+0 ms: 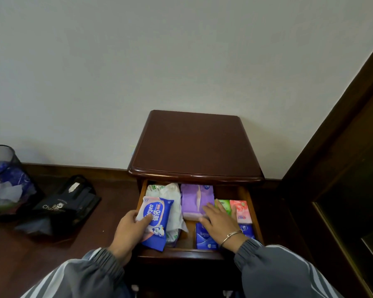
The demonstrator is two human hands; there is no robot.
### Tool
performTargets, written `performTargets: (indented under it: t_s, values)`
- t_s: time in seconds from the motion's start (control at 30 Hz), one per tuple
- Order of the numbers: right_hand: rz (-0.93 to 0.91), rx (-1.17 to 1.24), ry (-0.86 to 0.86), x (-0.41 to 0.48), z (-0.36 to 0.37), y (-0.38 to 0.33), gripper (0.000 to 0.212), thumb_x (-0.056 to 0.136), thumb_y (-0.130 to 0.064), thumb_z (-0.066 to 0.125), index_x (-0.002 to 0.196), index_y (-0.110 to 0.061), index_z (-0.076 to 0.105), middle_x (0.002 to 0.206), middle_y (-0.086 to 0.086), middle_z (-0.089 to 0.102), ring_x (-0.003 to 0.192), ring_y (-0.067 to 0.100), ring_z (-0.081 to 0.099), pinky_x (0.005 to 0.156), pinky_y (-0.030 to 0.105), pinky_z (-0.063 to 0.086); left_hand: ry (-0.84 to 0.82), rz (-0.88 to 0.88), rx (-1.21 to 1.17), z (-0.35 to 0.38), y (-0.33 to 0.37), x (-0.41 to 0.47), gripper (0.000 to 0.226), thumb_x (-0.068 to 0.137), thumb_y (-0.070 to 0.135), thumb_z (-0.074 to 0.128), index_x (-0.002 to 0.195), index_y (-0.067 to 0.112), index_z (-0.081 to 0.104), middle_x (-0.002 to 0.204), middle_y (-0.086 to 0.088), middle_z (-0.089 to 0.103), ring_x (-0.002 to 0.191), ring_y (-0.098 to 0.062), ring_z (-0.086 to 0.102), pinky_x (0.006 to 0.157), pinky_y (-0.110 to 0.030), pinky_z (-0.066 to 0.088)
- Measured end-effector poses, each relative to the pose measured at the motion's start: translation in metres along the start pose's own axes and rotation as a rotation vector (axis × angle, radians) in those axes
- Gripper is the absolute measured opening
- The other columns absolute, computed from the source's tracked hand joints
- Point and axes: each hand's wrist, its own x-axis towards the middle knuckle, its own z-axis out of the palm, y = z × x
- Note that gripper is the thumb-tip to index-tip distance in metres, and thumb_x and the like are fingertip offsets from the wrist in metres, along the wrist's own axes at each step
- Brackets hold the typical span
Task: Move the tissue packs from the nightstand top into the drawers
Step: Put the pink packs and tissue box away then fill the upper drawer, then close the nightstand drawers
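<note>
The drawer (181, 253) just under the top of the nightstand (194, 147) stood open, and the tissue packs lay inside it. The left hand (130, 227) gripped a blue-white pack (157, 218) at its left edge, with the thumb on top and the fingers curled below, hidden. This pack lay tilted over a white pack (172, 196), which showed only in parts. The right hand (219, 224) lay flat with straight, spread fingers, its tips on the purple pack (192, 201) and its palm over a blue pack (204, 237); if it pressed or only touched, I could not tell. A green pack (223, 206) was half hidden by these fingers, and a pink pack (240, 211) lay near the right wall. The small print on the packs was too blurred to read. On the floor at left, a bin (7, 181) was cut off by the edge, with a black bag (69, 203) beside it.
</note>
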Motion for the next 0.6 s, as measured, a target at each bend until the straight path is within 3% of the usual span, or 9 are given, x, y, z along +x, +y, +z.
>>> performTargets:
  t_s: [0.2,0.27,0.33,0.43,0.5,0.6]
  values:
    - [0.04,0.181,0.165,-0.034,-0.016,0.022,0.041,0.093,-0.041,0.048,0.132,-0.029,0.048,0.151,-0.008,0.032,0.143,0.012,0.015,0.117,0.04,0.012,0.097,0.044,0.046,0.025,0.01,0.007,0.024,0.09,0.018,0.06,0.111,0.011,0.05,0.101,-0.014,0.068,0.07,-0.017,0.066,0.052,-0.026,0.05]
    - [0.056,0.158,0.186,-0.051,-0.023,0.03,0.04,0.092,-0.042,0.049,0.131,-0.032,0.047,0.15,-0.012,0.031,0.143,0.008,0.015,0.113,0.033,0.01,0.096,0.075,0.384,0.034,0.013,0.007,0.037,0.09,0.015,0.052,0.124,0.011,0.042,0.118,-0.017,0.06,0.095,-0.028,0.063,0.071,-0.033,0.048]
    - [0.027,0.137,0.162,-0.069,-0.027,0.038,0.043,0.092,-0.045,0.048,0.133,-0.035,0.043,0.15,-0.015,0.028,0.143,0.004,0.012,0.111,0.028,0.01,0.116,0.162,0.736,0.041,0.007,0.004,0.059,0.088,0.011,0.049,0.142,0.014,0.027,0.139,-0.015,0.039,0.124,-0.033,0.046,0.095,-0.041,0.041]
    - [-0.103,0.131,0.029,-0.095,-0.027,0.044,0.052,0.089,-0.055,0.048,0.137,-0.042,0.034,0.151,-0.023,0.019,0.142,-0.002,-0.002,0.115,0.034,0.001,0.094,0.299,1.133,0.046,-0.006,-0.003,0.067,0.092,0.019,0.046,0.151,0.022,0.014,0.157,-0.009,0.011,0.142,-0.03,0.018,0.111,-0.04,0.029]
    - [-0.169,0.136,-0.089,-0.107,-0.024,0.045,0.063,0.084,-0.063,0.048,0.14,-0.045,0.027,0.152,-0.026,0.013,0.139,-0.004,-0.012,0.115,0.041,-0.008,0.068,0.314,1.325,0.044,-0.008,-0.002,0.061,0.095,0.031,0.041,0.151,0.024,0.018,0.16,-0.004,0.001,0.146,-0.028,0.003,0.115,-0.049,0.014]
    - [-0.217,0.053,-0.182,-0.116,-0.018,0.046,0.081,0.077,-0.069,0.052,0.145,-0.043,0.017,0.154,-0.024,0.003,0.135,0.0,-0.023,0.113,0.047,-0.014,-0.007,0.361,1.337,0.031,-0.001,0.001,0.06,0.093,0.053,0.039,0.147,0.028,0.029,0.161,0.001,-0.003,0.147,-0.025,-0.008,0.114,-0.058,0.002]
